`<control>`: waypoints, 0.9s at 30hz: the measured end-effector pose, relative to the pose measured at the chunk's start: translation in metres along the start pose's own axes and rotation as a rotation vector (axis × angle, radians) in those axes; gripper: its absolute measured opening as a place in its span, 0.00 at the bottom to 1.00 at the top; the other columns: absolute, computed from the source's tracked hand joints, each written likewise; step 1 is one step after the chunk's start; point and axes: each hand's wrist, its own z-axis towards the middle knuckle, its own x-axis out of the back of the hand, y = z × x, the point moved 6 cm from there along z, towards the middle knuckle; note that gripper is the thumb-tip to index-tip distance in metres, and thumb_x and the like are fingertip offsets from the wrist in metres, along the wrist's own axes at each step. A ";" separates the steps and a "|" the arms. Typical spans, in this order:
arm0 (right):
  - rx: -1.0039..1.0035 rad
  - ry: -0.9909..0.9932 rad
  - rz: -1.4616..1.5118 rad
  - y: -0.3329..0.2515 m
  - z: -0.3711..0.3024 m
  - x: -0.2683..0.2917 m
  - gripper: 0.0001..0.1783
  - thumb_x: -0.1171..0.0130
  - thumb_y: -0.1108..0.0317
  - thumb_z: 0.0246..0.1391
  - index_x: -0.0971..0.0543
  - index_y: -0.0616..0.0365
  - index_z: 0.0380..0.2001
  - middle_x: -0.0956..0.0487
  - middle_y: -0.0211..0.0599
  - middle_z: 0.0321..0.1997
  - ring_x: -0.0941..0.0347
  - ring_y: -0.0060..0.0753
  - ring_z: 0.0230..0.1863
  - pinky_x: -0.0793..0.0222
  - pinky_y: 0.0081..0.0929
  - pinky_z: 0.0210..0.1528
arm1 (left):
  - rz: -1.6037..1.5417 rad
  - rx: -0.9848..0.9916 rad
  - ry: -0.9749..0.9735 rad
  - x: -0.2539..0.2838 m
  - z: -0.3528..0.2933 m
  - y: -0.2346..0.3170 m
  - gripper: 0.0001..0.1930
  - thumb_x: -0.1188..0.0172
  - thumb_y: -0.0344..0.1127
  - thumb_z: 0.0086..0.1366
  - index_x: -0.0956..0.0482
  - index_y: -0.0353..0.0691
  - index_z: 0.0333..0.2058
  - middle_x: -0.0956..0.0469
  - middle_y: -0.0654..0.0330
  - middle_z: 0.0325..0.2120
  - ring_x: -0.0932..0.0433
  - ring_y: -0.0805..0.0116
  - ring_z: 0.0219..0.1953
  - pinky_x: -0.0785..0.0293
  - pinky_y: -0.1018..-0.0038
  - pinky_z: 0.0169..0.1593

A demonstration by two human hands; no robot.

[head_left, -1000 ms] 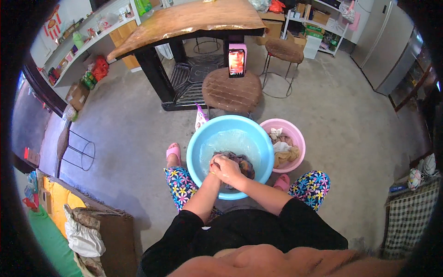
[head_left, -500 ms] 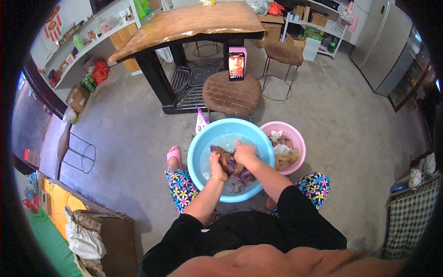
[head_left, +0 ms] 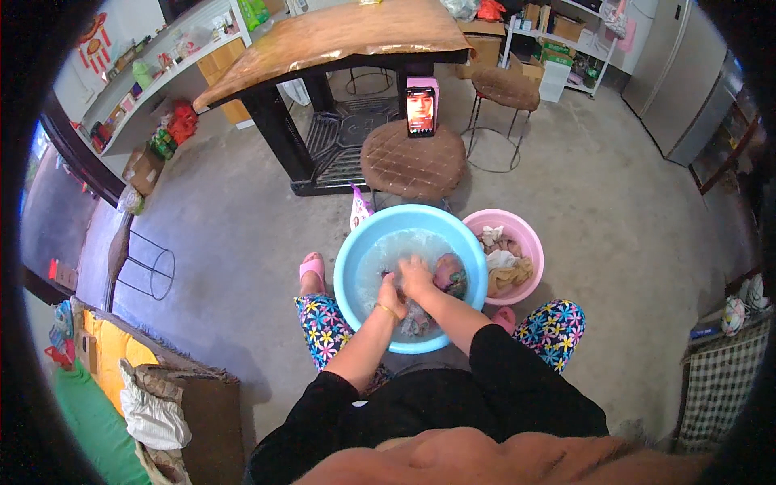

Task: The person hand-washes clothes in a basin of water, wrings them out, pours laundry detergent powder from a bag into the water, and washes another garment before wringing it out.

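Both hands, left hand (head_left: 391,288) and right hand (head_left: 416,275), fingers clamped on the wet cloth (head_left: 440,279) mid-frame in the blue basin (head_left: 356,242); likely soft, heavy, slippery—best gripped by bunched folds.

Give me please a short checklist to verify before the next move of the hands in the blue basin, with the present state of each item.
1. Both hands on the cloth: left hand and right hand meet on the wet garment: ok.
2. Water in the blue basin: soapy water shows: ok.
3. Pink basin within reach: beside the blue one, holding more clothes: ok.
4. Blue basin steady on the floor, between the feet: ok.
5. Phone away from splashes: upright on the brown stool just behind the basin: cannot tell.
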 end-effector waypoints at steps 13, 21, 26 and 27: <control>0.275 0.096 0.465 -0.055 -0.061 0.063 0.16 0.50 0.58 0.45 0.28 0.59 0.33 0.26 0.52 0.32 0.29 0.51 0.36 0.34 0.41 0.38 | -0.370 0.128 -0.786 -0.002 0.028 0.002 0.14 0.58 0.41 0.60 0.27 0.39 0.33 0.25 0.53 0.33 0.26 0.55 0.37 0.31 0.63 0.44; 0.184 0.130 0.097 -0.043 -0.018 0.070 0.17 0.60 0.59 0.53 0.26 0.59 0.25 0.24 0.52 0.27 0.27 0.55 0.31 0.33 0.46 0.36 | -0.056 -0.024 -0.233 -0.003 0.004 0.010 0.14 0.59 0.40 0.60 0.27 0.39 0.35 0.25 0.55 0.35 0.26 0.60 0.38 0.30 0.64 0.44; -0.006 0.050 0.085 0.018 0.005 0.049 0.14 0.58 0.63 0.52 0.30 0.59 0.37 0.26 0.57 0.35 0.29 0.57 0.39 0.35 0.51 0.38 | -0.072 -0.131 -0.206 -0.010 0.003 0.011 0.16 0.59 0.42 0.59 0.27 0.40 0.37 0.26 0.57 0.38 0.26 0.60 0.40 0.32 0.64 0.46; -0.004 0.048 0.084 0.023 0.005 0.047 0.14 0.58 0.63 0.52 0.30 0.59 0.37 0.26 0.57 0.35 0.29 0.57 0.39 0.35 0.51 0.38 | -0.145 -0.047 -0.234 -0.009 0.005 0.007 0.16 0.59 0.43 0.59 0.28 0.40 0.38 0.26 0.57 0.38 0.27 0.59 0.41 0.34 0.61 0.49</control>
